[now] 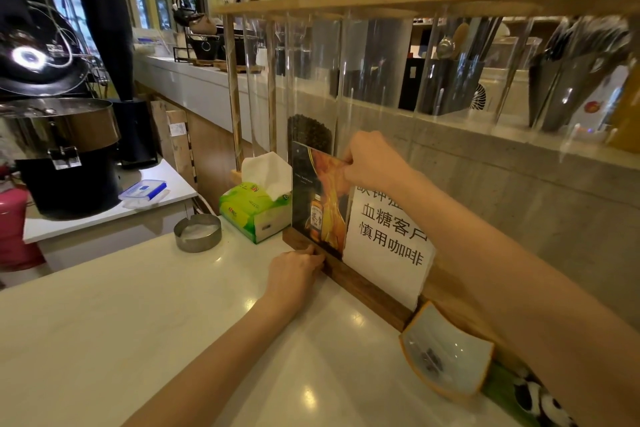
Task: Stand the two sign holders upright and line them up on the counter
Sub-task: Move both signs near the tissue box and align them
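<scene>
Two sign holders stand upright side by side on the white counter (138, 322), against the back wall. The left sign holder (313, 191) shows a dark and orange bottle advert in a wooden base. The right sign holder (388, 243) carries a white sheet with black Chinese characters in a long wooden base (370, 291). My right hand (370, 163) pinches the top edge of the advert sign. My left hand (298, 274) grips the wooden base at the advert sign's foot. My right forearm hides the top of the white sheet.
A green tissue box (256, 208) sits just left of the signs, with a round metal ashtray (197, 232) further left. A small white and orange dish (446, 354) lies right of the bases. Clear tubes of a wooden rack (381, 0) rise behind. A coffee roaster (59, 149) stands far left.
</scene>
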`<act>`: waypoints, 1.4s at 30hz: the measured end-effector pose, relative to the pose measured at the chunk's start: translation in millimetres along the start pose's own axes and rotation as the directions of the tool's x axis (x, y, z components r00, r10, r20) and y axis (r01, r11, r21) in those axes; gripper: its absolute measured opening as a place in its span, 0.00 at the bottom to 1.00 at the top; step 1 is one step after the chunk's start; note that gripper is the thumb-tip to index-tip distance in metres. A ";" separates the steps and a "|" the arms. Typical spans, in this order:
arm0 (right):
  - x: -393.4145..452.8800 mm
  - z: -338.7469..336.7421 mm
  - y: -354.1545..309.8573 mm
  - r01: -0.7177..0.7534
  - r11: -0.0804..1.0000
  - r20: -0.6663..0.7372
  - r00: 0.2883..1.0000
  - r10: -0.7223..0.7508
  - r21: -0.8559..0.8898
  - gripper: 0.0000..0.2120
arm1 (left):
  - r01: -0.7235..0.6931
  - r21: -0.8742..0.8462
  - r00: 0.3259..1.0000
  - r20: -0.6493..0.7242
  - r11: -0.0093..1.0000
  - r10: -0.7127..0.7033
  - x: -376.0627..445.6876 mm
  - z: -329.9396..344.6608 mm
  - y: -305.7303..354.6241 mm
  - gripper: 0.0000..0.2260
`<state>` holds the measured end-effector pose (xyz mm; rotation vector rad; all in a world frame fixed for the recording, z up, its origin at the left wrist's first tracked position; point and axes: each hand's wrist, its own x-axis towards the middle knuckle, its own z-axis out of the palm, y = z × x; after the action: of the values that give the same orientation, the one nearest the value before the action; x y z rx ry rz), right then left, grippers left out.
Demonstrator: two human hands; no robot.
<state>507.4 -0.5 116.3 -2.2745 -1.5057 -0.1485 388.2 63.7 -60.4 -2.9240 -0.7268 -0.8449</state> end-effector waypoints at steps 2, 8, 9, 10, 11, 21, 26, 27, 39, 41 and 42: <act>-0.6 -0.9 0.7 0.009 1.000 0.015 1.000 -0.009 0.003 0.06 | 0.011 -0.059 1.000 0.004 0.998 -0.011 -0.5 -1.0 2.5 0.05; -20.7 -25.3 6.7 0.007 1.000 0.180 0.984 -0.011 0.020 0.17 | -0.037 -0.099 0.996 0.075 0.994 0.045 -1.0 -6.6 11.7 0.11; -24.3 -27.6 9.6 0.000 1.000 0.184 0.983 0.001 -0.006 0.16 | -0.057 -0.114 0.996 0.059 0.992 0.064 -1.9 -7.2 13.1 0.10; -27.3 -28.5 12.2 0.001 0.999 0.177 0.984 0.005 -0.032 0.15 | -0.080 -0.130 0.996 0.039 0.988 0.086 -2.7 -7.3 14.4 0.09; -29.5 -27.9 13.9 0.004 0.999 0.159 0.987 0.002 -0.043 0.14 | -0.095 -0.138 0.995 0.029 0.986 0.100 -2.9 -6.6 15.2 0.08; -34.4 -20.2 14.9 0.011 1.000 0.017 1.000 -0.011 0.001 0.11 | -0.110 -0.063 0.982 0.150 0.992 0.119 6.0 -11.6 23.0 0.12; -36.5 -17.7 16.2 0.008 1.000 -0.005 1.000 -0.008 0.001 0.10 | -0.100 -0.056 0.983 0.151 0.993 0.108 5.0 -11.9 24.0 0.11; -37.7 -18.2 15.8 0.007 1.000 -0.010 1.000 -0.007 0.005 0.10 | -0.099 -0.058 0.983 0.146 0.993 0.107 4.4 -11.2 24.3 0.11; -49.1 -20.3 5.4 0.036 0.964 -0.015 0.999 -0.041 -0.265 0.08 | 0.084 -0.239 0.921 0.389 0.967 0.016 4.8 -29.3 24.3 0.18; -51.4 -18.8 4.1 0.025 0.957 -0.021 0.999 -0.032 -0.289 0.13 | 0.161 -0.246 0.883 0.468 0.956 -0.028 6.3 -38.9 25.6 0.24; -52.4 -17.0 3.5 0.021 0.954 -0.025 0.999 -0.030 -0.299 0.16 | 0.190 -0.249 0.874 0.484 0.950 -0.048 6.8 -43.8 25.6 0.25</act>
<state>491.3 -53.3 114.8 -2.4707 -1.5892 -0.4438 382.4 37.8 -16.6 -3.4325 -0.8800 -0.2371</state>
